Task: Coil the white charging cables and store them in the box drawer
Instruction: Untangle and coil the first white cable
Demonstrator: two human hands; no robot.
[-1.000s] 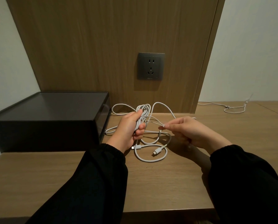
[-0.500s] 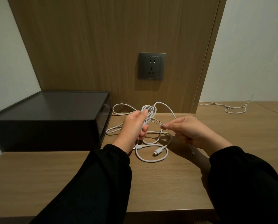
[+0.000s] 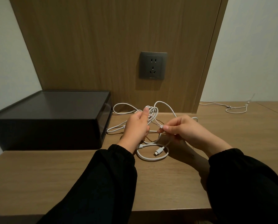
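Holding cable (image 3: pixel 153 110), seemingly clear of box (image 3: pixel 46 122)

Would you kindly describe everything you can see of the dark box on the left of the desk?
The dark box is a long rectangular case, black, smooth and faintly glossy like plastic, with rounded edges and a flat top panel inside a slim rim. It sits level on the wooden desk at the left, no drawer pulled out. The white cable runs close to its right end; contact cannot be told.

Wood wall panel (image 3: pixel 102 46), grey socket (image 3: pixel 153 65), wooden desk (image 3: pixel 54 175).
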